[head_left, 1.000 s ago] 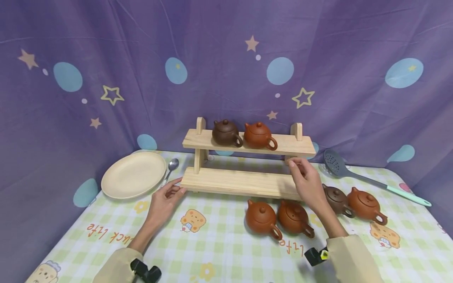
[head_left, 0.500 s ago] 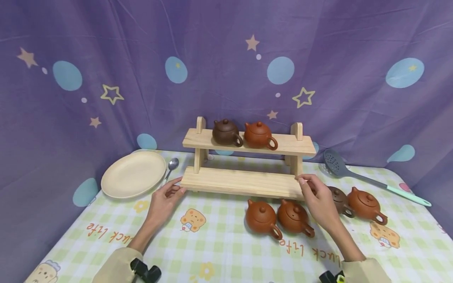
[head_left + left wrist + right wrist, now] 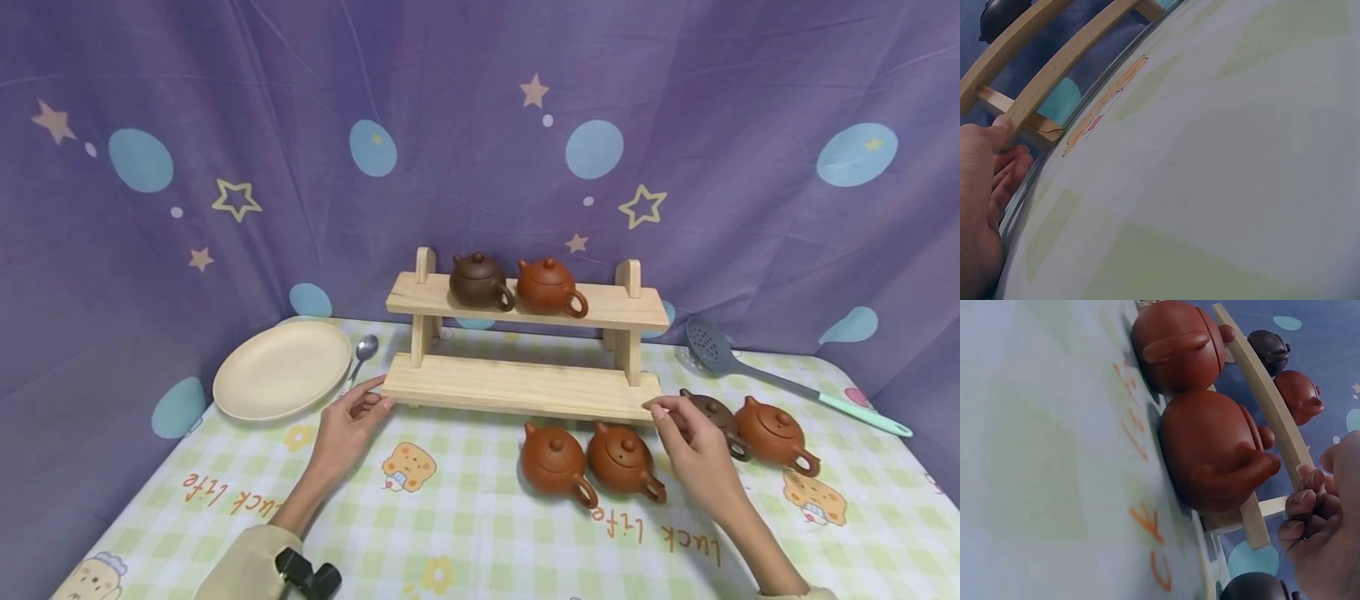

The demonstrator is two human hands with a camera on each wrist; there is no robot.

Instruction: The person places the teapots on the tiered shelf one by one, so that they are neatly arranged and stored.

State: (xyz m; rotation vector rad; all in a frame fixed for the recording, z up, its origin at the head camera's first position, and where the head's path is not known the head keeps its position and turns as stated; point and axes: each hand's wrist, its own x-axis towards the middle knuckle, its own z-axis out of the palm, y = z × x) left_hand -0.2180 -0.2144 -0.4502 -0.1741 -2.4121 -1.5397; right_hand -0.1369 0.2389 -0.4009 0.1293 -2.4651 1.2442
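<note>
A two-tier wooden display rack [image 3: 495, 385] stands at the back of the table. My left hand [image 3: 347, 433] pinches the left end of its lower board, thumb and fingers on either side. With curled fingers, my right hand [image 3: 697, 454] holds the front right corner of that same board. A dark brown teapot [image 3: 477, 283] and a reddish-brown teapot [image 3: 547, 287] sit on the upper board. In front of the rack are two reddish teapots [image 3: 553, 462], side by side. Right of my right hand are another dark teapot [image 3: 712, 412], partly hidden, and another reddish teapot [image 3: 772, 433].
A cream plate [image 3: 281, 371] lies at the far left, with a metal spoon [image 3: 367, 347] between it and the rack. A grey slotted skimmer [image 3: 712, 350] with a mint handle lies back right. A purple curtain [image 3: 480, 192] hangs behind the checked tablecloth [image 3: 480, 542].
My right hand has come down and to the right, from near the rack's right upright to the lower board's right corner. The left hand stays where it was.
</note>
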